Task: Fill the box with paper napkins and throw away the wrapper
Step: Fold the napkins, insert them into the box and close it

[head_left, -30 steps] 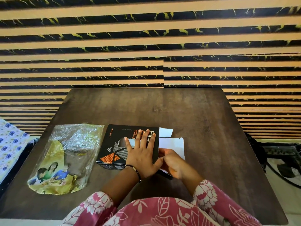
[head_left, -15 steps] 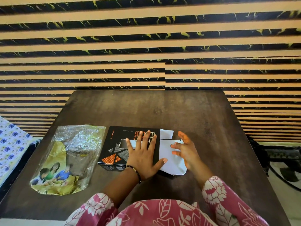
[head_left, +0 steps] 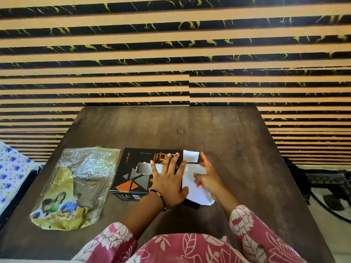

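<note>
I judge the box (head_left: 146,172) is being closed: my left hand (head_left: 168,184) lies flat on it, fingers spread, holding nothing; my right hand (head_left: 206,177), open, touches the white end flap (head_left: 195,188). Next, grab the wrapper (head_left: 76,186) at nine o'clock.

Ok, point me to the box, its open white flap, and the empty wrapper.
box (head_left: 133,177): head view, on its printed black top, left of the hand.
white flap (head_left: 191,184): head view, on the large flap's bare middle.
wrapper (head_left: 76,186): head view, on the crinkled plastic's middle.

Pink white-floral sleeves (head_left: 245,223), dark bracelet (head_left: 161,198) on left wrist
</note>
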Motion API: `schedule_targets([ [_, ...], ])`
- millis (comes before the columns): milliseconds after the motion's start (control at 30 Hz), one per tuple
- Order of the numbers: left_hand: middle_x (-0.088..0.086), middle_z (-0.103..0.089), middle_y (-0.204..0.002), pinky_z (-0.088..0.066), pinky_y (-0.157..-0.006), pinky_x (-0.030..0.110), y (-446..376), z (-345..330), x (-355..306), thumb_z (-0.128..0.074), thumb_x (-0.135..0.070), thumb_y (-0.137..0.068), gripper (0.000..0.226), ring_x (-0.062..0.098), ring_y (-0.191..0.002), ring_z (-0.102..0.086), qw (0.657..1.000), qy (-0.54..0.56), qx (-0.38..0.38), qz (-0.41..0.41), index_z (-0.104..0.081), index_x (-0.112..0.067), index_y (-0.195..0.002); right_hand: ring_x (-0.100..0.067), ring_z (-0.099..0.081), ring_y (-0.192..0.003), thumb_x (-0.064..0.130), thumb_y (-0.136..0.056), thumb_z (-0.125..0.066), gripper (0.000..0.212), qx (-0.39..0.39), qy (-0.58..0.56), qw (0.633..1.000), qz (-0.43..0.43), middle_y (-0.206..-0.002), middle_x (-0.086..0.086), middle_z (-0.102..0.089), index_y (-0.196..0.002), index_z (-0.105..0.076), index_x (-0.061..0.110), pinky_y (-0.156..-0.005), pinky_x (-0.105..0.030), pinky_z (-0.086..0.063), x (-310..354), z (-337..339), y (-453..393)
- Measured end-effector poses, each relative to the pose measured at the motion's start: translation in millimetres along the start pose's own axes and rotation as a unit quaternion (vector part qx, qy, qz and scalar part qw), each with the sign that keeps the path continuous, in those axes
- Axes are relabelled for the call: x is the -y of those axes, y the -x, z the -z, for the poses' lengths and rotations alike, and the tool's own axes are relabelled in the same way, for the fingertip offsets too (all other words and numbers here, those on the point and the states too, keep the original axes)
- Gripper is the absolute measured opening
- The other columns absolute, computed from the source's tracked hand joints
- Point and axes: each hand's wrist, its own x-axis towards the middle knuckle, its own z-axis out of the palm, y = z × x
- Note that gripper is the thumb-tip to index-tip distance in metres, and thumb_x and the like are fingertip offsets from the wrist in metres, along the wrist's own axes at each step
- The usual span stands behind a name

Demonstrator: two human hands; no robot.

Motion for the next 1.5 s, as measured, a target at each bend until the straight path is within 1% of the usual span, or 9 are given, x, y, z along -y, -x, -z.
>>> schedule_targets([
  [200, 0.005, 0.009, -0.158, 0.008, -0.105, 0.069, 0, -5, 0, -0.035, -0.053, -0.084, 0.077, 0.028, -0.144, 0.014, 1.000, -0.010, -0.006, 0.004, 0.001, -0.024, -0.146, -0.021, -0.047, -0.106, -0.003, -0.083, -0.055, 0.067, -0.003, 0.083, 0.997, 0.005, -0.126, -0.007, -0.041, -0.136, -0.036, 0.033, -0.064, -0.022, -0.050, -10, 1, 2],
  [400, 0.004, -0.021, -0.147, -0.019, -0.106, 0.054, -14, 6, 0, -0.042, -0.050, -0.078, 0.077, 0.026, -0.131, -0.022, 0.996, 0.025, -0.080, 0.033, -0.007, -0.035, -0.144, -0.022, -0.042, -0.122, -0.004, -0.089, -0.045, 0.066, 0.061, 0.233, 0.966, 0.093, -0.135, -0.007, -0.037, -0.139, -0.030, 0.036, -0.090, -0.015, -0.033, -12, -6, 15],
  [600, 0.001, 0.002, -0.157, 0.006, -0.106, 0.068, -25, -1, 0, -0.037, -0.047, -0.085, 0.050, 0.031, -0.143, 0.009, 0.997, 0.035, -0.048, 0.044, -0.028, -0.040, -0.134, -0.016, -0.044, -0.113, -0.008, -0.085, -0.045, 0.067, 0.105, 0.242, 0.957, 0.125, -0.141, -0.007, -0.034, -0.142, -0.030, 0.024, -0.086, -0.006, -0.035, -16, 0, 25],
  [800, 0.001, 0.000, -0.157, 0.007, -0.106, 0.068, -24, -1, 1, -0.040, -0.046, -0.084, 0.051, 0.031, -0.144, 0.009, 0.997, 0.046, -0.045, 0.039, -0.029, -0.040, -0.133, -0.023, -0.024, -0.139, 0.018, -0.077, -0.070, 0.086, 0.160, 0.335, 0.921, 0.121, -0.152, -0.002, -0.022, -0.145, -0.017, 0.022, -0.114, -0.038, -0.025, -30, 9, 31],
  [1000, 0.000, -0.002, -0.157, 0.007, -0.106, 0.069, -24, -2, 3, -0.035, -0.052, -0.087, 0.050, 0.030, -0.144, 0.006, 0.996, 0.058, -0.053, 0.036, -0.029, -0.041, -0.135, -0.021, -0.009, -0.144, 0.040, -0.072, -0.075, 0.102, 0.192, 0.310, 0.923, 0.123, -0.157, 0.003, -0.009, -0.146, -0.007, 0.027, -0.117, -0.040, -0.013, -31, 13, 40],
  [1133, -0.001, -0.002, -0.157, 0.007, -0.106, 0.069, -23, -1, 3, -0.032, -0.054, -0.088, 0.050, 0.029, -0.144, 0.006, 0.996, 0.057, -0.056, 0.033, -0.028, -0.040, -0.136, -0.018, 0.013, -0.144, 0.041, -0.067, -0.078, 0.121, 0.274, 0.415, 0.860, 0.115, -0.157, 0.007, 0.014, -0.147, 0.012, 0.027, -0.117, -0.042, -0.003, -25, 19, 46],
  [1233, 0.000, -0.001, -0.157, 0.006, -0.106, 0.070, -22, 0, 3, -0.028, -0.058, -0.087, 0.053, 0.030, -0.144, 0.007, 0.997, 0.054, -0.051, 0.032, -0.027, -0.040, -0.137, -0.019, 0.003, -0.145, 0.063, -0.064, -0.068, 0.114, 0.228, 0.373, 0.892, 0.117, -0.159, 0.005, 0.003, -0.148, 0.002, 0.029, -0.118, -0.045, -0.009, -34, 9, 48],
  [1333, 0.002, 0.005, -0.158, 0.008, -0.103, 0.071, -21, 0, 2, -0.021, -0.069, -0.081, 0.068, 0.032, -0.143, 0.012, 0.999, 0.035, -0.022, 0.024, -0.019, -0.037, -0.142, -0.024, -0.030, -0.138, 0.053, -0.083, -0.054, 0.067, 0.114, 0.236, 0.958, 0.121, -0.149, -0.001, -0.035, -0.140, -0.034, 0.023, -0.113, -0.037, -0.024, -36, 4, 45],
  [1500, 0.002, 0.014, -0.157, 0.009, -0.102, 0.073, -23, 9, 10, -0.027, -0.081, -0.070, 0.091, 0.034, -0.142, 0.018, 0.998, 0.043, 0.048, -0.004, -0.005, -0.035, -0.145, -0.024, -0.041, -0.126, 0.048, -0.087, -0.051, 0.052, 0.016, 0.383, 0.910, 0.160, -0.140, 0.001, -0.044, -0.132, -0.043, 0.023, -0.103, -0.041, -0.039, -19, -12, 39],
])
